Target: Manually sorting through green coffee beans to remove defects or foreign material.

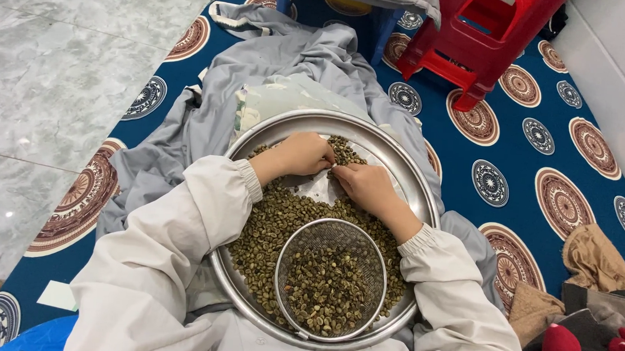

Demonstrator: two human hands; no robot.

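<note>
A mesh sieve sits at the near edge of the round metal tray, holding some of the green beans. More beans lie heaped across the tray's near and left parts, touching the sieve's rim. Beyond the sieve both hands rest on the beans near the tray's middle, beside a bare patch. The left hand is curled, fingers pressed together over the beans. The right hand pinches something small at its fingertips; what it is cannot be told. Past the tray's far edge lies grey cloth on a blue patterned mat, then a red stool.
</note>
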